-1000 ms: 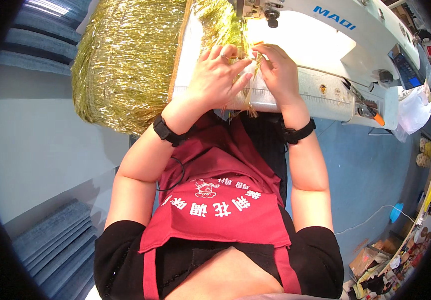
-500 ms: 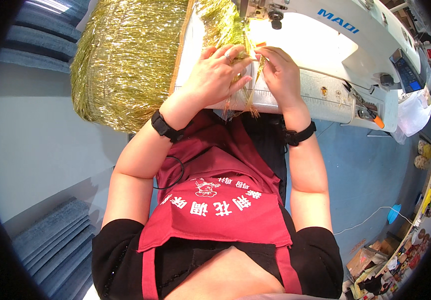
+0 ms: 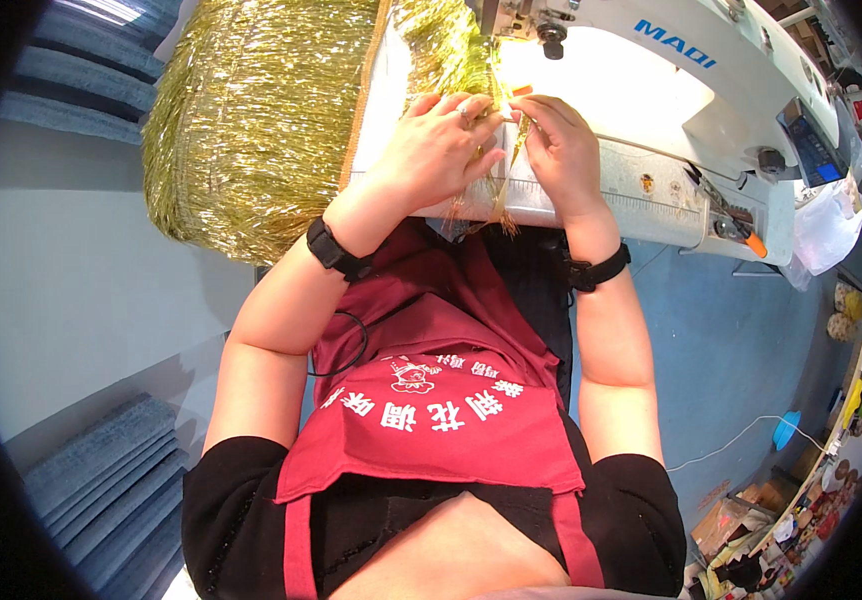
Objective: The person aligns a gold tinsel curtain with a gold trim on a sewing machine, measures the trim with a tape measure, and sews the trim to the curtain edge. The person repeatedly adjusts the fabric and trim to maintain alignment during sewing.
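Note:
Metallic gold tinsel fringe [image 3: 441,45] runs over the bed of a white sewing machine [image 3: 671,75], and its tips dangle over the front edge. My left hand [image 3: 439,148] lies palm down with its fingers bent over the fringe; the thumb stands apart from the index finger, with strands showing between them. Close beside it, my right hand [image 3: 566,150] pinches a narrow twisted bunch of tinsel [image 3: 520,138] between thumb and fingers. Both hands are just in front of the machine's needle area [image 3: 491,35]. What lies under my left fingers is partly hidden.
A thick roll of gold fringe [image 3: 251,130] with a brown edge band fills the left. Scissors or snips with an orange handle [image 3: 754,242] rest in a tray at the bed's right end, beside a white plastic bag [image 3: 826,235]. A control panel [image 3: 813,145] sits on the machine.
Almost nothing differs. My left hand has shifted very slightly, and my right hand keeps its pinch on the tinsel at the same place.

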Demonstrator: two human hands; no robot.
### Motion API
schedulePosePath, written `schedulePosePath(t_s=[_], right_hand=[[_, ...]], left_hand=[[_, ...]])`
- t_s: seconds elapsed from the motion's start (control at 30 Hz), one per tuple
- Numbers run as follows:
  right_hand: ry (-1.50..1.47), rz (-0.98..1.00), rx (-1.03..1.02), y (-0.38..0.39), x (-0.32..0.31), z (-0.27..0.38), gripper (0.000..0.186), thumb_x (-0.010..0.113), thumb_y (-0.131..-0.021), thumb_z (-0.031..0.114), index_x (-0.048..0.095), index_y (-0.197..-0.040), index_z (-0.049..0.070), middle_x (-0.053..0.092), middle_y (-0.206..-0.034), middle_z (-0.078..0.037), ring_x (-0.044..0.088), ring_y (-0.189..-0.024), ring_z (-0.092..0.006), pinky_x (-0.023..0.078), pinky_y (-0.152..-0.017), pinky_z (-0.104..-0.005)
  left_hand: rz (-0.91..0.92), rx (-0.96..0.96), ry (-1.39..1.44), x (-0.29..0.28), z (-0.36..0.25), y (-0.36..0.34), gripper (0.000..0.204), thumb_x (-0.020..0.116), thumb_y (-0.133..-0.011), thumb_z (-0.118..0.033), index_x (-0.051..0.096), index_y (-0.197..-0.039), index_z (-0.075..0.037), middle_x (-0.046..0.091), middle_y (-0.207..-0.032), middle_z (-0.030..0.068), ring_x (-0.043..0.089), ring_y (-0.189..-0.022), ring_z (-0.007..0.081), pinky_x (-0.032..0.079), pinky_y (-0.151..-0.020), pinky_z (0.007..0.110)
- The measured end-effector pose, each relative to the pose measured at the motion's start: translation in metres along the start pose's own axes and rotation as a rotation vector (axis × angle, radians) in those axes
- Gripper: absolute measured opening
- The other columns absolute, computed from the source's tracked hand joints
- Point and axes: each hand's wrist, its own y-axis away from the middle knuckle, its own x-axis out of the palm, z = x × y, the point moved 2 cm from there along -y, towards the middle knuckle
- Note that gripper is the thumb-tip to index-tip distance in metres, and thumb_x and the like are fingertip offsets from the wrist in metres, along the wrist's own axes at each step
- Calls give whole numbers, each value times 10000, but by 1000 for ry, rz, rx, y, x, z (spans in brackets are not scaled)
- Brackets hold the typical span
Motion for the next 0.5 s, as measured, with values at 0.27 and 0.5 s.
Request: schedulePosePath(t_s=[0.27,0.5], right_hand=[[134,80,-115,1,1,6,240,701,-836,70,739,-1072,94,716,-1145,-30,675,-1061,-248,529,-912,-397],[249,127,-167,8,4,20,237,717,-831,95,738,-1067,88,717,-1133,-17,672,-1071,-213,518,-907,-376]], left_hand=[[53,-20,90,0,10,3,435,548,-1026,-391,633,-1336,-98,564,-1409,75,581,-1223,243,384,-1099,442],[-11,44,50,0,13,1,395,553,-1021,-340,651,-1290,-68,593,-1386,47,595,-1201,230,373,-1082,429]])
